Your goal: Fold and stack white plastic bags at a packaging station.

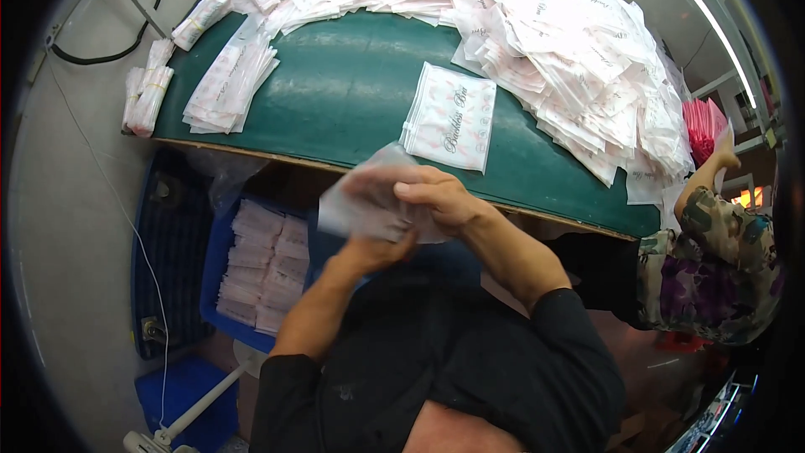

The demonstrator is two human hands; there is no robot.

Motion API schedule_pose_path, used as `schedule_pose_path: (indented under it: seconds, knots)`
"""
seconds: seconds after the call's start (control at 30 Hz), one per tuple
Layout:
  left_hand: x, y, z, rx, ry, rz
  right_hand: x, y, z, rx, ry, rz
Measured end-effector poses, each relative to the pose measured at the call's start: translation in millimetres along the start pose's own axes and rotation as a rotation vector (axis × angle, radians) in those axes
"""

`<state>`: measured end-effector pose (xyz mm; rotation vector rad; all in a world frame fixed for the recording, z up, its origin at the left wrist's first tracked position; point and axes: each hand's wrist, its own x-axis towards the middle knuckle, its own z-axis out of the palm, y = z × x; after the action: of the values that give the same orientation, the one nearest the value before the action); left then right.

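A translucent frosted plastic bag (340, 205) is held at the table's front edge, slightly smeared by motion. My right hand (449, 199) pinches it from above, the thumb laid across the film. Lower down, my left hand (375, 252) grips the bag's underside, its fingers partly covered by the plastic. Just beyond my hands, a flat printed zip bag (453, 117) with pink patterning and dark lettering lies on the green table (352, 75). I cannot tell whether anything is inside the held bag.
A large heap of similar bags (570, 59) covers the table's back and right. Left are a loose stack (231, 88) and banded bundles (153, 92). Below stands a blue crate (220, 252) full of bundles (260, 264). Another person (700, 285) in a patterned top is at right.
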<state>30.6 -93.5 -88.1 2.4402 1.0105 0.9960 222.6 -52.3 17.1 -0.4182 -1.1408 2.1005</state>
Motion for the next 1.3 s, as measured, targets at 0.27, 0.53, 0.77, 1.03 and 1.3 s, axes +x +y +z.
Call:
schedule_pose_path:
  seconds: [0.27, 0.53, 0.77, 1.03, 1.3]
  knots:
    - [39.9, -6.6, -15.4, -0.836, -0.083, -0.534, -0.5, 9.0, -24.9, 0.315, 0.190, -0.276]
    - [46.2, -10.6, -9.2, -0.978, -0.026, -0.609, 6.7, -6.0, -58.4, 0.237, 0.150, -0.175]
    - [68.0, -22.8, -21.7, -0.971, 0.120, -0.553, 13.0, -2.0, -62.7, 0.264, 0.151, -0.209]
    - [52.1, -34.2, 24.0, -0.915, 0.117, -0.565, 15.9, -1.4, -78.2, 0.367, 0.186, -0.273]
    - [113.2, -25.8, -16.5, -0.793, 0.479, -0.542, -27.2, -56.7, -94.5, -0.395, 0.645, -0.088]
